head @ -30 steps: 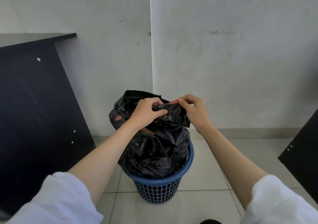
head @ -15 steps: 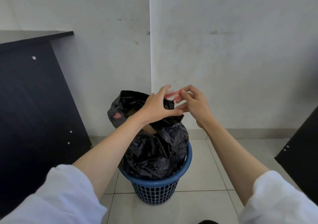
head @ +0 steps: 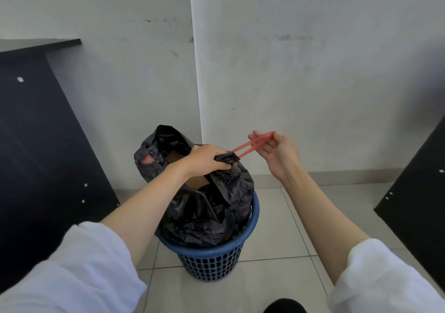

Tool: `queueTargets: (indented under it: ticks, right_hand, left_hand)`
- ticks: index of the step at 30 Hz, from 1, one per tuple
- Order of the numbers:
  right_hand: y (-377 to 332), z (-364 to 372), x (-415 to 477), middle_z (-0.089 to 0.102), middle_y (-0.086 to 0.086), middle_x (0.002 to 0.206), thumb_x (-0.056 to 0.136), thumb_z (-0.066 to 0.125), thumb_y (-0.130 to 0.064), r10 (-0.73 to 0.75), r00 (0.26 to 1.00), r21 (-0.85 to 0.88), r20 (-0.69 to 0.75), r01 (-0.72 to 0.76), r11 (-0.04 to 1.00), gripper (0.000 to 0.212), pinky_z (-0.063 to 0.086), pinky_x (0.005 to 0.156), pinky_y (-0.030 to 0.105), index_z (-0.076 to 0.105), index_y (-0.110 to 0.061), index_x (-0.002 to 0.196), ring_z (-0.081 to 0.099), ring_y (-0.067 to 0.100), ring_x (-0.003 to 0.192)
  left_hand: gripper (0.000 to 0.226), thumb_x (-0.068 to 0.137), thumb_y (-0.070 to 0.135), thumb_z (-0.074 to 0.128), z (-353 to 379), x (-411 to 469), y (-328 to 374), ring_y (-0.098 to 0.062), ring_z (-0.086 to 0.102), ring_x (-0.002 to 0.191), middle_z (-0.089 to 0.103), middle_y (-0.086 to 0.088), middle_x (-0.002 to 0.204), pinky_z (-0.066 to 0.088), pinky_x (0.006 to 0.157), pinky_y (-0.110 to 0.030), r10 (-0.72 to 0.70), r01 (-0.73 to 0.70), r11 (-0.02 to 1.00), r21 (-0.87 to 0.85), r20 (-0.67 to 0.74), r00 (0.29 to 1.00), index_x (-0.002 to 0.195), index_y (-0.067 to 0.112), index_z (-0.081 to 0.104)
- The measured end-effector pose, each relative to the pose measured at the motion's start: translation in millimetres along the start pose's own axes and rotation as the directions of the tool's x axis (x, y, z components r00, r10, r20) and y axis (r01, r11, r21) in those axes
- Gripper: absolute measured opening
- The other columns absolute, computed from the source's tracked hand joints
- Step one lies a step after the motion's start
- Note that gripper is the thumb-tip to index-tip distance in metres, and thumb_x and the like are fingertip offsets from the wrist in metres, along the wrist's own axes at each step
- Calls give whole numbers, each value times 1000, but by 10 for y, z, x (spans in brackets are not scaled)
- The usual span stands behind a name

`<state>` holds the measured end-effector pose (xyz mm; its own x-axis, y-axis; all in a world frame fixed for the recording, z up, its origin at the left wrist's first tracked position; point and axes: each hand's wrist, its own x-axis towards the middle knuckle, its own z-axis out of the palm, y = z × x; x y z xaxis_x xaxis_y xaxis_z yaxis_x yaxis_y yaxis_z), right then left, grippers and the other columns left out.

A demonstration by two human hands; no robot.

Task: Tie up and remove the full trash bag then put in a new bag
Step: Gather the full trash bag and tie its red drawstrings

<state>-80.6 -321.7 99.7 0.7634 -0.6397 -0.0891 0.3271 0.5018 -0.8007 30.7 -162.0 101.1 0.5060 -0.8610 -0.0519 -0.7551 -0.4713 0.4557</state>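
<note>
Stretched rightward now, red band [head: 252, 145] pinched by right hand [head: 280, 155]; left hand [head: 207, 159] grips bag [head: 212, 216] in basket [head: 212, 262].

Light was bright, soft, even daylight; shadows were faint. Wide-angle bent the edges, sleeves [head: 72, 276] were blurred, bag [head: 204, 216] showed mild glare.

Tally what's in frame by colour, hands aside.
Black: 3 (trash bag, left panel, right panel)
Blue: 1 (basket)
Red: 1 (band, stretched between both hands)
Total: 5
</note>
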Motion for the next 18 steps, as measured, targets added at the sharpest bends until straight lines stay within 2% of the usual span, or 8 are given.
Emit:
queueTargets:
  ticks: [3, 5, 7, 10, 13, 15, 17, 18]
  right_hand:
    - [88, 67, 76, 54, 11, 68, 104, 28, -14, 79, 997, 193, 18, -81, 978, 29, 58, 62, 38, 44, -8, 82, 59, 22, 53]
    - [111, 142, 129, 44, 6, 57, 103, 30, -14, 107, 994, 257, 21, -109, 960, 30, 56, 55, 33, 43, -10, 76, 44, 19, 48]
    - [110, 226, 192, 41, 2, 49, 102, 32, -11, 106, 994, 288, 4, -103, 952, 30, 44, 44, 23, 42, -11, 74, 36, 16, 44]
    - [92, 318, 289, 36, -2, 42, 98, 31, -3, 77, 997, 283, -10, -71, 957, 28, 29, 37, 19, 38, -12, 72, 29, 13, 36]
    - [-16, 298, 388, 33, -4, 38, 96, 30, -1, 24, 997, 255, -73, -5, 967, 28, 22, 33, 17, 37, -14, 71, 26, 10, 31]
    - [-138, 187, 454, 31, -6, 36, 94, 30, -2, -9, 989, 240, -147, 45, 970, 29, 18, 32, 16, 36, -15, 70, 24, 8, 29]
    - [-206, 44, 439, 32, -6, 37, 91, 31, -4, -76, 973, 78, -216, 95, 992, 24, 18, 33, 16, 39, -15, 71, 25, 9, 32]
    - [-194, -10, 396, 35, -7, 40, 90, 33, -7, -144, 968, -115, -203, 122, 986, 22, 21, 36, 17, 45, -14, 74, 28, 10, 37]
  left_hand:
    - [27, 85, 32, 68, -64, -85, 76, -13, 52, 111, 54, 2, 117, 36, 100, -25, 24, 1, 940, -342, 69, 997, 109, 19, 69]
    - [33, 82, 32, 72, -93, -114, 63, -18, 61, 102, 65, -4, 111, 41, 88, -24, 2, 7, 895, -446, 21, 1000, 109, 12, 69]
    - [36, 78, 38, 74, -133, -104, -30, -23, 66, 93, 72, -9, 99, 43, 77, -28, 8, -31, 940, -340, -68, 998, 104, 13, 71]
    - [40, 77, 46, 72, -250, -81, -227, -23, 65, 95, 73, -8, 100, 49, 85, -38, -11, -9, 991, -134, -143, 990, 103, 16, 71]
    - [26, 80, 48, 69, -390, -90, -365, -21, 62, 88, 69, 1, 88, 45, 76, -34, 6, -1, 999, 40, -123, 992, 91, 24, 70]
    - [28, 81, 45, 69, -454, -118, -459, -19, 60, 92, 66, 5, 92, 43, 79, -34, -3, 18, 992, 127, -119, 993, 97, 23, 70]
    - [36, 81, 44, 68, -469, -144, -489, -18, 56, 98, 63, 6, 99, 41, 83, -33, -32, 50, 987, 152, -116, 993, 110, 22, 68]
    - [39, 81, 44, 68, -459, -127, -492, -19, 56, 99, 62, 6, 99, 40, 81, -32, -39, 56, 985, 164, -103, 994, 112, 21, 68]
